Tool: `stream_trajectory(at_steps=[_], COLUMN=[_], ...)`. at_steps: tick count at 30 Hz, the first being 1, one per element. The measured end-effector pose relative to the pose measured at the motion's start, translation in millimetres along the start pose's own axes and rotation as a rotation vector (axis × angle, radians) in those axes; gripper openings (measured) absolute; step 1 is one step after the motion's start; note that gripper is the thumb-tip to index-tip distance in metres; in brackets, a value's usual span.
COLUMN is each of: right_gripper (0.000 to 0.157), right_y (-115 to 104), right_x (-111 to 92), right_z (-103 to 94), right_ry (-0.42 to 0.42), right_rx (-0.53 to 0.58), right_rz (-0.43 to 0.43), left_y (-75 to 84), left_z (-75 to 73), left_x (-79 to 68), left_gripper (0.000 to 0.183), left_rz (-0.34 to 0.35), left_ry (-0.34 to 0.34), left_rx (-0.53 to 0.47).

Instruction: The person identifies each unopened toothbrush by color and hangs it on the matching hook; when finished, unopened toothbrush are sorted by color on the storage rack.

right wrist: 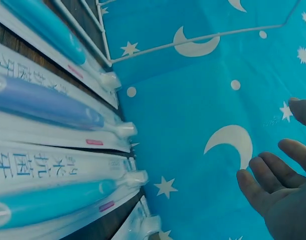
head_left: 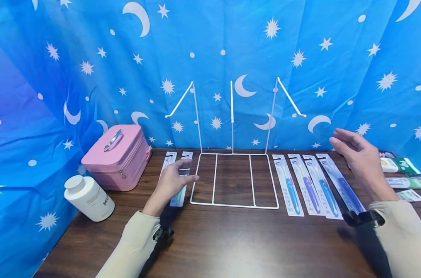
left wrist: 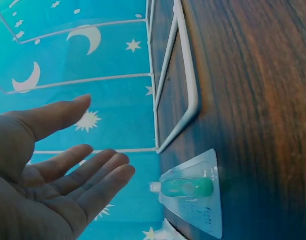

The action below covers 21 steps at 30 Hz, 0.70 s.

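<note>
My left hand (head_left: 172, 181) hovers over two packaged toothbrushes on the left, its fingers relaxed and holding nothing. The nearer of these, a green toothbrush (left wrist: 188, 187), lies below the hand in the left wrist view. A white wire rack (head_left: 231, 206) with three upward prongs stands in the middle of the table. To the right of the rack lie several packaged toothbrushes: a light blue one (head_left: 292, 196), a purple one (head_left: 311, 195), another blue one (head_left: 328, 197) and a dark blue one (head_left: 347, 191). Above the rightmost pack my right hand (head_left: 365, 164) is raised, with loosely bent fingers and nothing in them.
A pink case (head_left: 114, 160) with a handle sits at the back left, and a white bottle (head_left: 89, 199) leans in front of it. Several toothpaste tubes (head_left: 408, 182) lie at the far right. A blue star-patterned cloth (head_left: 210, 38) hangs behind the table.
</note>
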State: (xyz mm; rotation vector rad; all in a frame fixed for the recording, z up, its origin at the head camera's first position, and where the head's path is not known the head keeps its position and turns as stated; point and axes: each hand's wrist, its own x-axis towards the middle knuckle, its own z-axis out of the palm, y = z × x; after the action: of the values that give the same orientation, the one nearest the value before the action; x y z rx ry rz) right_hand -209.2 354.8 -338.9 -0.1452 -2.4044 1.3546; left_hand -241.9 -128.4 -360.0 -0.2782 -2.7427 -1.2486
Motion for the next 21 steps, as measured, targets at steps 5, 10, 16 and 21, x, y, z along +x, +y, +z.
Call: stream_trajectory(at_steps=[5,10,16,21], right_gripper=[0.063,0.068,0.077,0.081], right_y=[7,16,28,34], right_x=[0,1,3,7], right_z=[-0.8,3.5,12.9,9.5], right_ry=[-0.004,-0.025,-0.057,-0.046], right_rx=[-0.029,-0.013,-0.018,-0.094], right_rz=[0.067,0.133,0.181,0.175], left_y=[-6.6,-14.4,-22.9,-23.9], left_z=[5.0,7.8,10.9,13.6], left_x=[2.0,3.2,4.7,10.0], left_gripper=[0.055,0.055,0.050,0.047], left_rz=[-0.074,-0.095,-0.140,-0.134], left_ry=[-0.042,-0.045,-0.074,-0.080], left_rx=[-0.045,-0.059,-0.049,-0.041])
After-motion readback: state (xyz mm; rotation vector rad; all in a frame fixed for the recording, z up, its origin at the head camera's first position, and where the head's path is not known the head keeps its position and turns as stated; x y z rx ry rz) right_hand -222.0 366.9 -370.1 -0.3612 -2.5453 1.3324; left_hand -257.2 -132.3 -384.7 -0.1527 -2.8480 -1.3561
